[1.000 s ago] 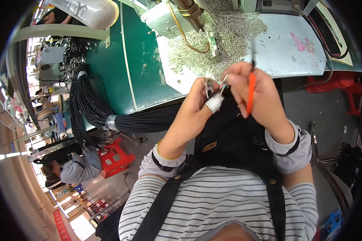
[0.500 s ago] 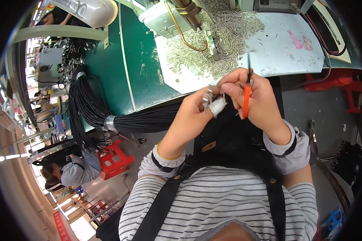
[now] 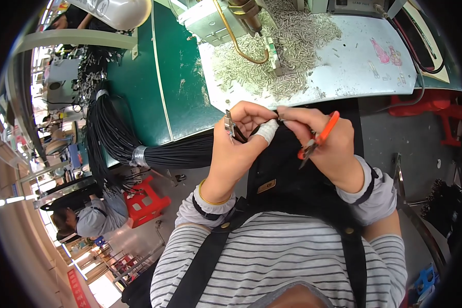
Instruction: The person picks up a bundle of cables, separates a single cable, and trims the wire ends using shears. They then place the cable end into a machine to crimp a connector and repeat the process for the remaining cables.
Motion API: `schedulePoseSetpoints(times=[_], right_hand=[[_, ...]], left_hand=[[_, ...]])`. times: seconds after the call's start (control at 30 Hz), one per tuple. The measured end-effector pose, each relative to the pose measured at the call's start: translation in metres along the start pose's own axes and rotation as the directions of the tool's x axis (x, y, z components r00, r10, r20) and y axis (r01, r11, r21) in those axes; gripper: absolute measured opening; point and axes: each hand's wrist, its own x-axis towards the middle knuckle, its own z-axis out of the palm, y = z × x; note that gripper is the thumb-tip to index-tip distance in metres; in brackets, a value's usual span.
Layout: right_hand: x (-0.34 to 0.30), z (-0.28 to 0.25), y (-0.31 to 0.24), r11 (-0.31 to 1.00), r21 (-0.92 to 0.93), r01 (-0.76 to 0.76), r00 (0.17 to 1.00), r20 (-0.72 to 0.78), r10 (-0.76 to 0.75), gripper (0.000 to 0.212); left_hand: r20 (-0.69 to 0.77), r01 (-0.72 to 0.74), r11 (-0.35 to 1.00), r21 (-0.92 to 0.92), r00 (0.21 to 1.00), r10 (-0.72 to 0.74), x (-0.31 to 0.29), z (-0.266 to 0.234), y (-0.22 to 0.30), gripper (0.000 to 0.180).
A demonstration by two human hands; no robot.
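Note:
My left hand is closed on a black cable. White tape wraps its thumb. A small metal connector sticks out over the back of that hand, beside the forefinger. My right hand holds orange-handled snips across the palm, blades pointing down and to the left. Its thumb and forefinger pinch at a dark cable end by the left fingertips, and the fingers largely hide that spot. Both hands are in front of the black apron, just short of the worktable's edge.
Many small metal tubes lie heaped on the white board under a press. A thick bundle of black cables runs leftward along the green table. Red stools and a seated person are at left.
The snips have swung round in my right hand: the blade pointed up before and now points down-left. My left hand has turned, and its connector has moved left.

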Motion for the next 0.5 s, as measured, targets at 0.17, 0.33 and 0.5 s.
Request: schedulePoseSetpoints(times=[0.17,0.33,0.5], right_hand=[[-0.002,-0.002,-0.002,0.962,0.119,-0.246,0.963,0.144,0.228,0.010],[-0.004,0.002,-0.005,0.970,0.042,-0.238,0.964,0.128,0.231,0.008],[-0.002,0.006,-0.011,0.866,0.223,-0.447,0.894,0.137,0.427,0.006]], left_hand=[[0.135,0.224,0.973,-0.057,0.967,-0.215,0.000,-0.011,0.004,0.017],[0.029,0.167,0.984,-0.061,0.986,-0.165,-0.004,0.000,0.005,0.014],[-0.029,0.036,0.995,0.091,0.999,-0.034,-0.005,0.004,0.000,0.015]])
